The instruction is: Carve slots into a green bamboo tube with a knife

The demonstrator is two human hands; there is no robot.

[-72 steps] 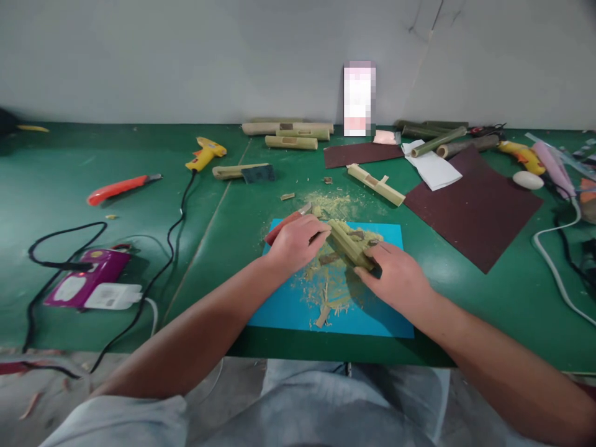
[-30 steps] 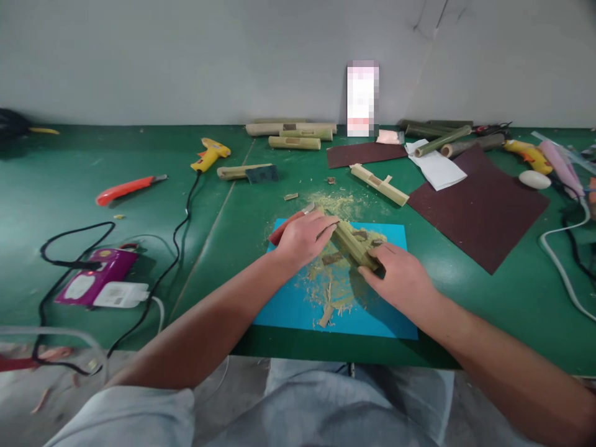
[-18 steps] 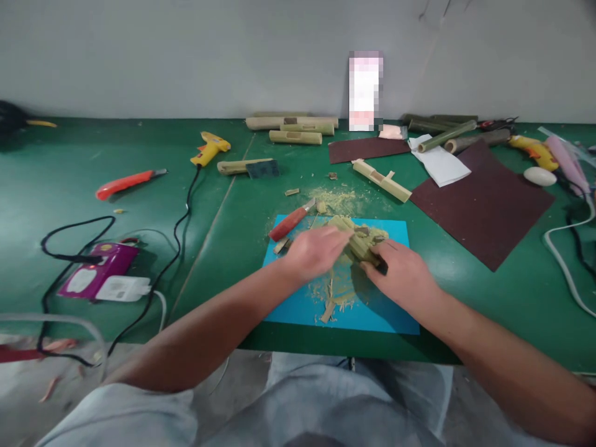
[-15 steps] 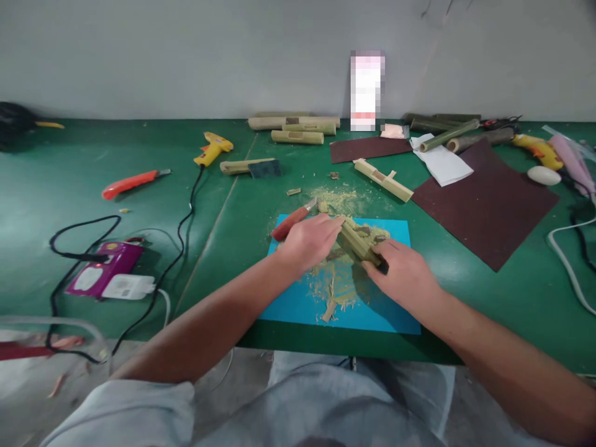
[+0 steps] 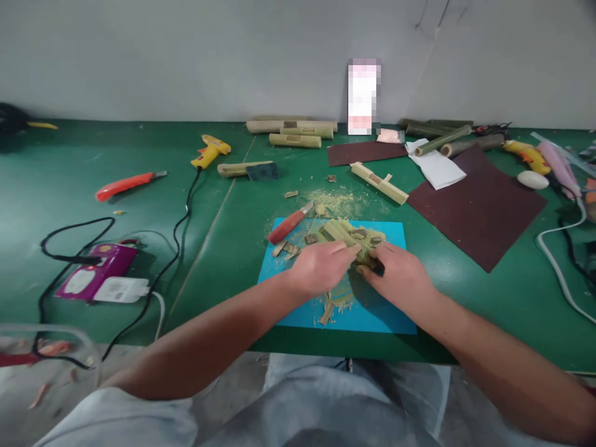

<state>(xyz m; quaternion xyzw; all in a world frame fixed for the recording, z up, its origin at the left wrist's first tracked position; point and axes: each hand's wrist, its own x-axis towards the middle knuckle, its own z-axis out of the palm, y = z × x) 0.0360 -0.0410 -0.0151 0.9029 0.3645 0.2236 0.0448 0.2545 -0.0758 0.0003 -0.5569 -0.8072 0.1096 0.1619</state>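
Note:
A split bamboo piece (image 5: 339,233) lies slantwise above the blue sheet (image 5: 391,316), between my two hands. My left hand (image 5: 321,267) is closed, its fingertips pressed on the bamboo's near part. My right hand (image 5: 403,273) grips the near right end, thumb below and fingers on top. Something dark (image 5: 379,269) shows under the right fingers; I cannot make out what it is. Bamboo shavings (image 5: 328,310) and chips are scattered on the sheet. A red-handled knife (image 5: 288,226) rests at the sheet's upper left corner.
Farther back lie a notched bamboo piece (image 5: 379,184), several bamboo tubes (image 5: 295,141) and brown sandpaper (image 5: 484,211). A yellow glue gun (image 5: 210,151), a red cutter (image 5: 125,185) and a purple power strip (image 5: 100,267) with cords are on the left. A phone (image 5: 363,96) leans against the wall.
My left hand has slid along the bamboo from its far end toward me and my right hand. The right hand keeps its grip. The view has shifted slightly.

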